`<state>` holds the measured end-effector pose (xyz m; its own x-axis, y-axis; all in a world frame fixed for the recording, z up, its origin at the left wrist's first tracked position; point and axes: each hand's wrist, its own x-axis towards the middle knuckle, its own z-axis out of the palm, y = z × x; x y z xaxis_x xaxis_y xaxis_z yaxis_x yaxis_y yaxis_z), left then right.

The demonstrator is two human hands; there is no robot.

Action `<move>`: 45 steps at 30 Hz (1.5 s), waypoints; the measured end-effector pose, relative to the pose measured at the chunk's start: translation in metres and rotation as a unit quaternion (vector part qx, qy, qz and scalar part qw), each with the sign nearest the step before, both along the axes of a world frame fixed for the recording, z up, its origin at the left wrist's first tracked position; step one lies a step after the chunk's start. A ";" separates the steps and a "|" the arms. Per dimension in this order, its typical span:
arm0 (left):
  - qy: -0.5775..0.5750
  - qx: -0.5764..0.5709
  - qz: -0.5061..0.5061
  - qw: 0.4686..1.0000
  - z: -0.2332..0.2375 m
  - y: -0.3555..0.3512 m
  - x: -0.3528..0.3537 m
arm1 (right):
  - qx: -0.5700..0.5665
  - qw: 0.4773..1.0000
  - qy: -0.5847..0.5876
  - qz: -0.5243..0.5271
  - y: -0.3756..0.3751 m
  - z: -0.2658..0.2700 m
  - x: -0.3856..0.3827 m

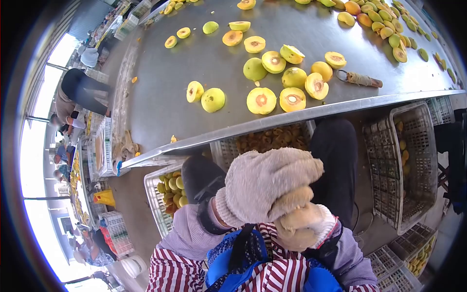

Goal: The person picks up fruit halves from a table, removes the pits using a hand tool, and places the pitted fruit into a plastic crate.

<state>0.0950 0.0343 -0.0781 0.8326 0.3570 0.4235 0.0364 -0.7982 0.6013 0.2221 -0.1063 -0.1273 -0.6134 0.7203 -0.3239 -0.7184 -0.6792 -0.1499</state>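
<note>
My left hand (265, 185), in a fuzzy light-grey work glove, lies over my right hand (301, 228) above my lap. The right glove is tan and stained, with a white knitted cuff. Both hands look closed and pressed together; whatever may be between them is hidden. Beyond them, halved yellow-green stone fruits, peach-like, lie on the metal table (170, 107). One cut half (261, 100) rests near the table's front edge, its pit showing. To the right lies a hand tool (360, 78) with a looped metal end and a cord-wrapped handle.
A fruit pile (384, 24) covers the table's far right. Below the edge stand a crate of fruit pieces (156, 194), a crate of brown scraps (224, 153) and a tall crate (418, 170) at right. Several people work at left, one bending person (73, 92) nearest.
</note>
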 end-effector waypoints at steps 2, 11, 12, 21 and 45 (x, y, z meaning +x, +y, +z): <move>-0.002 0.023 0.002 1.000 -0.005 0.000 0.000 | -0.007 0.999 -0.024 -0.036 -0.003 0.001 -0.001; -0.052 -0.385 -0.024 0.921 -0.024 -0.005 0.005 | -0.018 0.999 0.037 -0.025 -0.002 -0.002 0.005; -0.053 -0.386 -0.025 0.921 -0.021 0.000 0.004 | -0.011 0.999 0.040 -0.017 0.000 -0.002 0.006; -0.072 -0.478 -0.030 0.875 -0.031 -0.011 -0.001 | -0.028 0.995 0.097 -0.025 -0.006 -0.012 -0.002; 0.140 -0.032 0.469 0.871 -0.019 0.053 -0.144 | 0.108 0.850 -0.514 0.040 0.034 0.011 -0.030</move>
<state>-0.0493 0.0869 -0.0974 0.2282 0.9520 0.2041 0.8077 -0.3021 0.5062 0.1921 -0.0722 -0.1159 -0.1358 0.8009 -0.5831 -0.0853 -0.5959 -0.7985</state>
